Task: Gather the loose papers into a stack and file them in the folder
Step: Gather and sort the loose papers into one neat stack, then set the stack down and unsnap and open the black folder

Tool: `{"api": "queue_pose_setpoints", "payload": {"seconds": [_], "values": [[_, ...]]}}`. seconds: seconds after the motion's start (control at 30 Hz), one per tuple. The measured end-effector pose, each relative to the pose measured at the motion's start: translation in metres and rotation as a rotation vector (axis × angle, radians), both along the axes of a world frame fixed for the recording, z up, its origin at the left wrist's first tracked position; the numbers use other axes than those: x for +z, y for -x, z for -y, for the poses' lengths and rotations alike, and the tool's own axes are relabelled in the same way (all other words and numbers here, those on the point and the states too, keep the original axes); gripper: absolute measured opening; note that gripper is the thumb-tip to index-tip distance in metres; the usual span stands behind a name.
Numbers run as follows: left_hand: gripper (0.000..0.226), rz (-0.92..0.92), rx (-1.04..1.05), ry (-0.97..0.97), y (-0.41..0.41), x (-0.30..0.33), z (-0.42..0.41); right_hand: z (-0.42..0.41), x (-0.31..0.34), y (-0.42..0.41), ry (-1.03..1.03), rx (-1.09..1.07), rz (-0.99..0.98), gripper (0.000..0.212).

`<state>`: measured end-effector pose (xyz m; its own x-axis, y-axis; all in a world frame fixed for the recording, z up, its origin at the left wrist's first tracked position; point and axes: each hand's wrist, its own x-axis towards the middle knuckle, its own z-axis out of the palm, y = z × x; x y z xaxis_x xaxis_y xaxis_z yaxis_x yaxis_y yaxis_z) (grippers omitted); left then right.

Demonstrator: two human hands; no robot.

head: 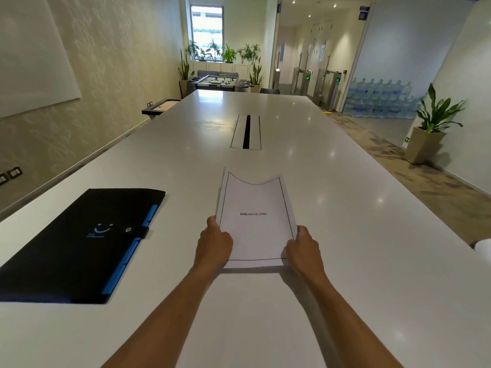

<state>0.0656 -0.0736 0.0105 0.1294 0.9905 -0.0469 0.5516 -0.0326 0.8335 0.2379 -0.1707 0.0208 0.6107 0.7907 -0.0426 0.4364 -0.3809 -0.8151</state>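
A stack of white papers (255, 208) is held just above the white table (358, 248), its top sheet bordered in black and headed BIBLIOGRAPHY. My left hand (215, 243) grips the stack's left edge near the bottom corner. My right hand (303, 247) grips the right edge opposite it. The far end of the stack curls upward. A black folder (79, 248) with blue tabs along its right side lies shut on the table to the left, fastened by a snap strap.
A cable hatch (246, 132) with a dark slot sits in the table's middle, beyond the papers. A potted plant (430, 128) stands on the floor at the right. A white object (484, 248) shows at the table's right edge.
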Motion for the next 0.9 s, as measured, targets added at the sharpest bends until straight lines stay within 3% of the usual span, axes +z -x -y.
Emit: {"api": "queue_pose_setpoints", "payload": {"seconds": [0.13,0.27,0.43,0.57,0.7,0.8,0.9], "values": [[0.061,-0.208,0.008,-0.141,-0.004,-0.009,0.010,0.006,-0.003,0.005,0.095,-0.024,0.054,0.046],[0.052,-0.462,-0.028,-0.272,-0.002,-0.012,0.014,0.012,-0.002,0.007,0.220,0.011,0.233,0.021],[0.035,-0.657,-0.028,-0.419,0.006,-0.021,0.015,0.018,-0.007,0.004,0.326,0.028,0.455,0.030],[0.036,-0.659,-0.035,-0.476,0.012,-0.025,0.012,0.019,-0.004,0.002,0.353,0.014,0.588,0.034],[0.034,-0.601,-0.003,-0.522,0.024,-0.022,0.010,0.013,-0.003,0.010,0.175,-0.036,0.791,0.043],[0.032,-0.567,0.059,-0.559,0.041,-0.017,0.003,0.001,-0.007,0.021,-0.003,0.021,0.802,0.050],[0.039,-0.645,0.138,-0.542,0.066,-0.008,-0.011,-0.010,-0.015,0.029,0.014,0.110,0.783,0.049]]}}
